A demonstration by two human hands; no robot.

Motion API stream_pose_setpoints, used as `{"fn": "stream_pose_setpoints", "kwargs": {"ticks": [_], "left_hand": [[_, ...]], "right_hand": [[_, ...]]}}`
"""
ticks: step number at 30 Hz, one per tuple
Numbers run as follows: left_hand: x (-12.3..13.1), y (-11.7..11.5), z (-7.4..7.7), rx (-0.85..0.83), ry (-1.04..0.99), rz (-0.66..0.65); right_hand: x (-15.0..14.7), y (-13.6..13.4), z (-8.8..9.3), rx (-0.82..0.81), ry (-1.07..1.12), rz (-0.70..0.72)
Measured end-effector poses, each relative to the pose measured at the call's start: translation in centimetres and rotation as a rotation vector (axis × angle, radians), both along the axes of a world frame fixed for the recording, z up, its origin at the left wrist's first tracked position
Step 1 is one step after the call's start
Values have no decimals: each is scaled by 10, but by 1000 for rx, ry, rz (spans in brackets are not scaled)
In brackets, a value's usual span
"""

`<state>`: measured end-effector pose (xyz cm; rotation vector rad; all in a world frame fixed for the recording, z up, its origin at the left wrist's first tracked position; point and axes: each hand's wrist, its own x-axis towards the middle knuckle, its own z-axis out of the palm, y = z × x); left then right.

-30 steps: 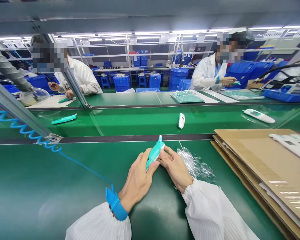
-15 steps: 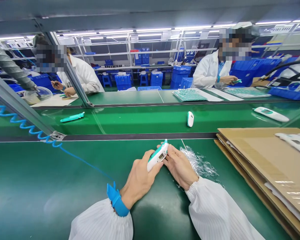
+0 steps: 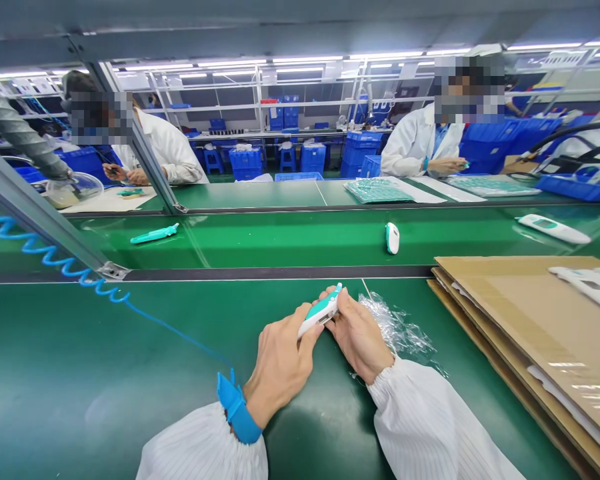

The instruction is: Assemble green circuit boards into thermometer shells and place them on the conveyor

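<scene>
Holding thermometer: left hand, right hand

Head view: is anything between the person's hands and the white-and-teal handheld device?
No, nothing visible is in the way. The left hand and right hand both touch the white-and-teal handheld device directly. The crumpled clear plastic wrap lies beside the right hand, not between them.

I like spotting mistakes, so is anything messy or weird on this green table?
The crumpled clear plastic wrap looks odd: it lies scrunched beside the right hand, while the cardboard sheets next to it sit neatly stacked.
</scene>
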<state>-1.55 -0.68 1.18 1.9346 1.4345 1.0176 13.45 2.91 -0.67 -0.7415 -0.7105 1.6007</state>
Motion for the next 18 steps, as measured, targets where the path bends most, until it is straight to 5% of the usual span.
{"fn": "stream_pose_setpoints", "kwargs": {"ticks": [8,15,18], "left_hand": [[6,-4,-10,259,160,64],[2,-2,11,-151,-52,50],[3,-2,11,-73,-21,42]], "right_hand": [[4,-1,7,109,67,64],[4,-1,4,59,-63,140],[6,-1,3,56,-54,151]]}}
